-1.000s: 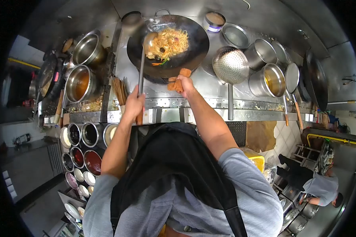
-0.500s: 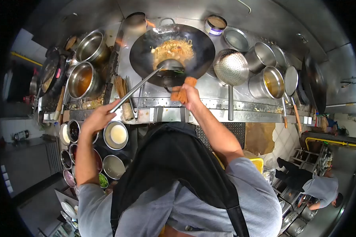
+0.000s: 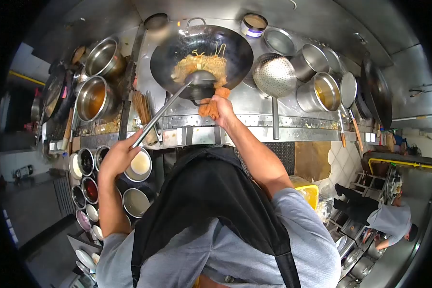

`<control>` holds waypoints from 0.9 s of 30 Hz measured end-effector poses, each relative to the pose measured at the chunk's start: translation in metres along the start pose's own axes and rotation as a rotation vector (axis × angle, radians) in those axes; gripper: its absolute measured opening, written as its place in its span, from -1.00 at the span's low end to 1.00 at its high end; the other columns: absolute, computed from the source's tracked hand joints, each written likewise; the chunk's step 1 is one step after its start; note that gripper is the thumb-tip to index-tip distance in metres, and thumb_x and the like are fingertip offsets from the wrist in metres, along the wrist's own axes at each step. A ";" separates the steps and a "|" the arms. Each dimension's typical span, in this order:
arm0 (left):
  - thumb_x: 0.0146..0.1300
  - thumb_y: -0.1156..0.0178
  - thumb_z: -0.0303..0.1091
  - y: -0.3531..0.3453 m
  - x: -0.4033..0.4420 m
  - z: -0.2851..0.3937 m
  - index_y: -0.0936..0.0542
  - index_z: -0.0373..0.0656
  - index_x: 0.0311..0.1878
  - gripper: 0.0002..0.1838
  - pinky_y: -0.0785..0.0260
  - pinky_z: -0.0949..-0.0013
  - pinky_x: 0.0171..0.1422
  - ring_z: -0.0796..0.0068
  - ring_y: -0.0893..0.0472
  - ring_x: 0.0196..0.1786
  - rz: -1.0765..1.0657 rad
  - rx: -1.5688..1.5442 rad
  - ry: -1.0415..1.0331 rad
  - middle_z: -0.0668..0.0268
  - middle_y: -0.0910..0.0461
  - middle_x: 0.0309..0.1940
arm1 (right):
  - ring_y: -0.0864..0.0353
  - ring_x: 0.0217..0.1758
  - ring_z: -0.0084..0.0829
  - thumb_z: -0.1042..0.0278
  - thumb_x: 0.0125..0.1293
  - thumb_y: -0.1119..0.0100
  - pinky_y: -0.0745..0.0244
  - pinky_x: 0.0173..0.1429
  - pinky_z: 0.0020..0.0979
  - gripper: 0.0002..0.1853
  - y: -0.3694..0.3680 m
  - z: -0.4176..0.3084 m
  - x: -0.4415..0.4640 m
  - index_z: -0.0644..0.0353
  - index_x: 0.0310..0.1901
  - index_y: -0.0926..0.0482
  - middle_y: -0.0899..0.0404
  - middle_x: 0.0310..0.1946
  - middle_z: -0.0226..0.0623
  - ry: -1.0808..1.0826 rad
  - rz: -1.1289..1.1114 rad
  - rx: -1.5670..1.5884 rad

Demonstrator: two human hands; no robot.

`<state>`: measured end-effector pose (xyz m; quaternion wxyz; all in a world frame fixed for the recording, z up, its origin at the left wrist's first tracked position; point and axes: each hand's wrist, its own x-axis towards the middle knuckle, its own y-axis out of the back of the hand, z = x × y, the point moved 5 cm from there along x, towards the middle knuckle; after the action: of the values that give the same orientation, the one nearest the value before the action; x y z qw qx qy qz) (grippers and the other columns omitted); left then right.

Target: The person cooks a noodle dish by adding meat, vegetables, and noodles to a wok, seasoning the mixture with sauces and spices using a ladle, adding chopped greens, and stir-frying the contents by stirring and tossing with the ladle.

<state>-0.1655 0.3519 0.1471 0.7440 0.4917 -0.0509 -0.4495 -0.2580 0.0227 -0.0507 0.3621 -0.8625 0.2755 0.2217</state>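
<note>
My left hand (image 3: 118,156) is closed around the end of the long handle of a metal ladle (image 3: 200,78). The ladle's bowl is over the near side of a large dark wok (image 3: 165,57), against the noodles (image 3: 208,62). With my right hand (image 3: 222,108) I grip an orange cloth (image 3: 209,110) at the wok's near handle (image 3: 195,102). The wok is tilted toward me, and some noodles rise above the rest. How my fingers wrap the handle is hidden by the cloth.
A perforated strainer (image 3: 274,74) lies right of the wok, beside several metal pots (image 3: 329,92). To the left are a pot of brown liquid (image 3: 95,99) and a bamboo brush (image 3: 141,108). Ingredient bowls (image 3: 136,202) stand by my left arm. Another person (image 3: 390,220) works at far right.
The wok has tipped toward me and the noodles have lifted and shifted to its near side. My left hand moved slightly back with the ladle. The whole view has shifted a little.
</note>
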 end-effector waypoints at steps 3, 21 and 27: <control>0.32 -0.29 -0.39 -0.052 0.033 -0.026 -0.41 0.08 0.47 -0.36 -0.50 0.06 -0.02 -0.17 -0.67 -0.13 0.188 -0.078 -0.138 -0.14 -0.66 -0.17 | -0.75 -0.21 -0.14 0.29 0.37 0.07 -0.72 -0.25 -0.22 -0.60 0.009 0.038 -0.036 0.47 0.02 -0.57 -0.69 -0.12 -0.01 0.052 0.032 -0.020; 0.34 -0.25 -0.37 -0.001 0.097 0.014 -0.40 -0.16 0.47 -0.39 -0.49 0.28 0.06 0.25 -0.70 -0.15 0.169 -0.193 0.057 -0.09 -0.69 -0.06 | -0.72 -0.44 -0.28 0.31 0.34 0.05 -0.34 -0.70 -0.45 -0.69 -0.001 -0.019 0.036 0.40 -0.16 -0.60 -0.73 -0.28 -0.06 0.002 0.056 0.018; 0.38 -0.24 -0.35 -0.052 0.235 0.026 -0.36 -0.08 0.52 -0.36 -0.36 0.37 -0.52 0.58 -0.42 -0.64 0.289 -0.454 0.022 0.37 -0.47 -0.57 | -0.72 -0.45 -0.29 0.29 0.36 0.04 -0.34 -0.71 -0.43 -0.68 0.004 -0.013 0.052 0.40 -0.14 -0.59 -0.73 -0.27 -0.07 -0.014 0.010 0.027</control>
<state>-0.0727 0.1596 0.0341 0.8922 0.3050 -0.0104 -0.3331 -0.2196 -0.0056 -0.0750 0.3745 -0.8545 0.2803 0.2258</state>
